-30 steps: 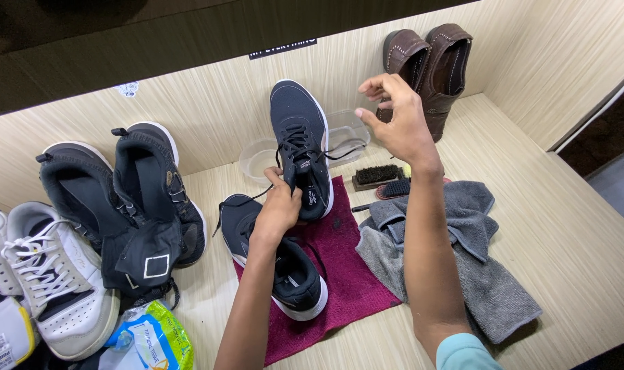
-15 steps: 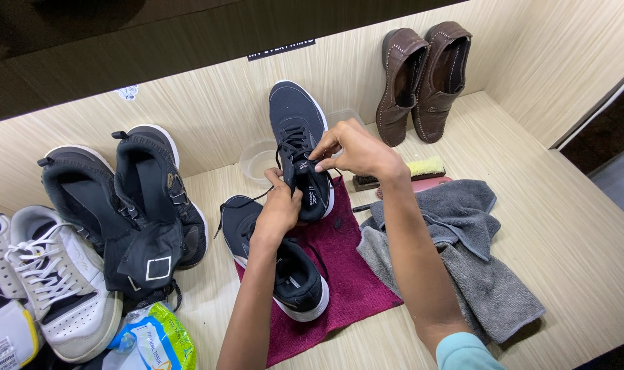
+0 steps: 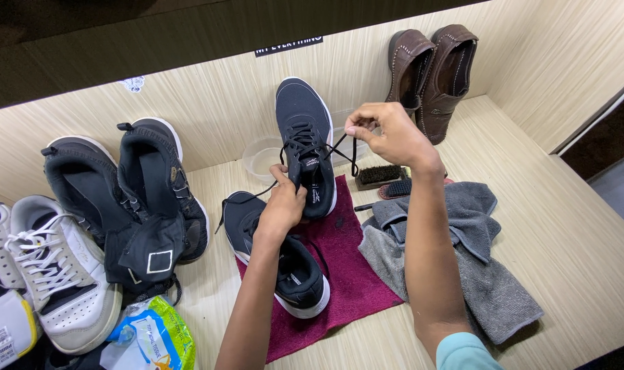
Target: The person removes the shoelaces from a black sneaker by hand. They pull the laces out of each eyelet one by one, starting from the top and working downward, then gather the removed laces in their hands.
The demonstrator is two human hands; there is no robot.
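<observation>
Hands at work on a dark sneaker [image 3: 305, 137] held upright over the maroon cloth [image 3: 346, 274] near the middle of the bench [image 3: 565, 233]. The left hand [image 3: 284, 205] is closed around the shoe's heel end, steadying it with its toe pointing at the back wall. The right hand [image 3: 387, 133] pinches the black lace [image 3: 339, 147] between thumb and fingertips and draws it out to the side, taut from the eyelets.

The lacing looks threaded along most of the shoe, with the loose end not yet tied or tucked, so the job appears partly done. The matching sneaker [image 3: 277, 253] lies flat on the cloth below, its lace trailing toward the bench's left side.

Half a second ago the right hand was down against the shoe's tongue; it has since pulled away to the right with the lace. A second ago it was raised higher, near the brown shoes [image 3: 428, 75] at the back right corner.

A brush [image 3: 379, 177] and a grey towel [image 3: 462, 253] lie just right of the cloth.
</observation>
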